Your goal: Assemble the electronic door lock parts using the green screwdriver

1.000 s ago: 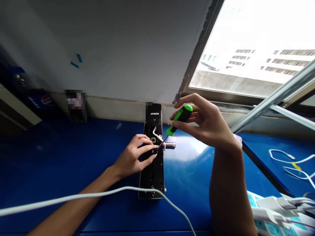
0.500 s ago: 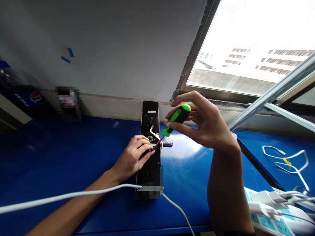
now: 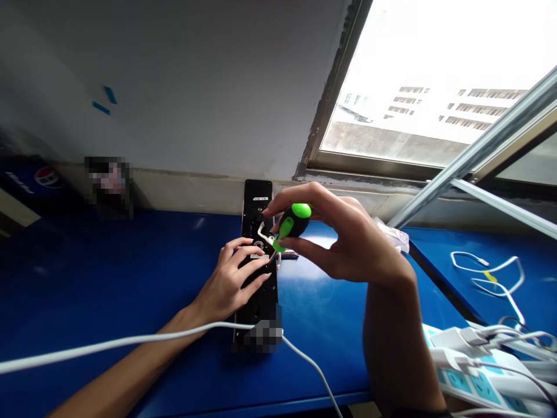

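Landmark: the long black panel (image 3: 261, 293), lying lengthwise on the blue table (image 3: 174, 244), its far end near the wall (image 3: 195, 87). Containers: far left of the panel, a dark blue container (image 3: 32, 180) bears a round logo, contents indiscernible; right of the panel, a clear wrapper (image 3: 397, 237) lies partly behind the right wrist, contents unclear. The left hand (image 3: 232, 277) rests on the panel's middle, fingers spread and slightly bent. The right hand (image 3: 352, 235), above the panel's right edge, grips a green-and-black screwdriver (image 3: 295, 223) between thumb and fingers, shaft slanting down to the panel; the tip's contact is unclear. A short white lead (image 3: 263, 234) lies on the panel. A white cable (image 3: 130, 341) crosses its near end. Well right of the panel are a loose cable (image 3: 513, 289) and, nearer the viewer, a power strip (image 3: 470, 383) with plugs inserted. Room: a window (image 3: 391, 104) and metal bars (image 3: 474, 159) stand beyond the panel, to the right.
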Demonstrator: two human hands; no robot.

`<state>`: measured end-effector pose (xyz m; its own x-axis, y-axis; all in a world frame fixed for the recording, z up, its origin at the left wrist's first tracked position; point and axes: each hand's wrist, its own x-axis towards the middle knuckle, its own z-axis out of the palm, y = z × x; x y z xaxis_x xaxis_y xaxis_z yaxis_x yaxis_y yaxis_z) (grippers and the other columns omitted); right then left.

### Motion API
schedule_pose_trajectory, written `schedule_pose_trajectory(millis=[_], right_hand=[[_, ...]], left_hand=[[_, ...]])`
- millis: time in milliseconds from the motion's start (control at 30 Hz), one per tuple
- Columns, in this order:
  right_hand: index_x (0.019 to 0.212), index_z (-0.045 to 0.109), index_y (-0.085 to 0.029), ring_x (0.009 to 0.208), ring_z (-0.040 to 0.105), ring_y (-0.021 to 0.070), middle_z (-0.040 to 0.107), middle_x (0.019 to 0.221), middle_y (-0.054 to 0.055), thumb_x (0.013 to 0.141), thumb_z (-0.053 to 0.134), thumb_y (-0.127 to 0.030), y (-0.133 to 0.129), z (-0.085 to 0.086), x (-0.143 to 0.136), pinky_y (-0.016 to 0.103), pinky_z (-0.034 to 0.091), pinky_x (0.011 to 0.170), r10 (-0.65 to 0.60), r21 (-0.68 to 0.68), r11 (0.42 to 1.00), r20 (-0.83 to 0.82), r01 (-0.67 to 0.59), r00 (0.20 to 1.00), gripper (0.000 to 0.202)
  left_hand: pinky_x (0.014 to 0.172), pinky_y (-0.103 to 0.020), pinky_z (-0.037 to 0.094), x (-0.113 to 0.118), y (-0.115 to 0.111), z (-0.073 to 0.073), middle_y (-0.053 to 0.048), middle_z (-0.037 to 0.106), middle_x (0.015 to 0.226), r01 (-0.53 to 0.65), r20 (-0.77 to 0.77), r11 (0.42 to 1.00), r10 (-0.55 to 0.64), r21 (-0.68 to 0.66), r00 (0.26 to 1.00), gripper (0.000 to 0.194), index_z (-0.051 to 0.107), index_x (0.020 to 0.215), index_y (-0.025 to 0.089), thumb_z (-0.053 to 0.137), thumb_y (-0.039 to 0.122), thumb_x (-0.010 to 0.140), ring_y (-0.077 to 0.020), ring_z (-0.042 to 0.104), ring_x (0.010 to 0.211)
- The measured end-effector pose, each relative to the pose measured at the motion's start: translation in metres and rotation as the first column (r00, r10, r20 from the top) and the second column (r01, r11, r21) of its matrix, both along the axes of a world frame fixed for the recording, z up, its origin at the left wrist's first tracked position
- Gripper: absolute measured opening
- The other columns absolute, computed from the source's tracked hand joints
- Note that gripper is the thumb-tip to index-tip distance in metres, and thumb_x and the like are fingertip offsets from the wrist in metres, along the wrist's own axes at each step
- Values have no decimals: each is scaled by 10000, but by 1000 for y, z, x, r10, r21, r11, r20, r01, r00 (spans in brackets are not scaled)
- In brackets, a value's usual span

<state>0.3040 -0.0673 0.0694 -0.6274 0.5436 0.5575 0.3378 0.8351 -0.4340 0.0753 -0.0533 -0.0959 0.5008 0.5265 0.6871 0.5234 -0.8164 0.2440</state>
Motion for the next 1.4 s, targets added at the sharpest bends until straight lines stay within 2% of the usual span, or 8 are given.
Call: schedule_pose_trajectory(millis=[300,633,933,1067,1167,1267,1333,1400], right_hand=[[1199,667,-211,983,748,167,777,1151,45,967,741,-273,7,-10,-6,301,618,871,30,70,997,21,-31,999,251],[1187,673,-201,955,745,170,779,1109,46,959,752,-322,13,-12,-2,296,630,840,-4,72,997,-21,5,1000,269],[1193,676,-197,950,742,162,775,1113,48,944,769,-294,15,-13,-2,287,627,841,-10,46,999,-13,10,1000,283],[1191,699,-199,958,750,167,787,1116,45,940,775,-302,16,-15,-4,298,624,857,-9,91,996,-13,10,1000,282],[1291,693,-213,1087,745,204,779,1231,61,939,777,-322,11,-12,-4,347,617,943,3,63,998,-22,-1,1000,379],[1469,591,-227,1171,721,200,728,1362,69,1035,630,-240,6,-8,-2,361,611,964,45,-31,998,-14,-45,999,436],[1458,608,-214,1126,735,180,748,1317,68,1043,600,-193,7,-9,-2,334,616,929,67,-34,997,-32,-68,997,416],[1318,716,-206,1025,753,177,793,1175,59,989,709,-255,12,-12,-3,320,620,883,41,51,998,-77,-37,996,332]], left_hand=[[1048,-555,531,-1,-1,-1,-133,673,1272,-45,-36,999,46,24,998,225,721,1213,200,671,241,998,-349,500,1311],[1054,-557,529,-1,0,-3,-128,686,1240,-26,-12,1000,26,9,1000,259,716,1232,192,699,220,976,-352,510,1303],[1060,-547,523,0,0,-2,-123,684,1259,-19,-17,1000,19,10,1000,248,723,1224,199,693,218,979,-347,518,1304],[1056,-543,527,0,0,-3,-117,680,1269,-22,-12,1000,22,11,1000,233,725,1215,209,683,228,987,-342,520,1303],[1053,-539,535,0,-1,-3,-124,666,1281,-33,-3,999,33,2,999,240,719,1218,203,692,238,982,-342,516,1308],[1070,-554,526,0,-1,0,-123,653,1286,-47,4,999,47,-21,999,256,709,1227,204,709,243,973,-341,508,1314],[1075,-563,519,-1,-1,1,-116,650,1280,-60,4,998,60,-28,998,255,709,1220,215,720,255,969,-341,503,1316],[1068,-570,520,-2,0,2,-119,646,1283,-76,-3,997,76,-28,997,268,707,1223,217,729,282,964,-351,493,1324]])
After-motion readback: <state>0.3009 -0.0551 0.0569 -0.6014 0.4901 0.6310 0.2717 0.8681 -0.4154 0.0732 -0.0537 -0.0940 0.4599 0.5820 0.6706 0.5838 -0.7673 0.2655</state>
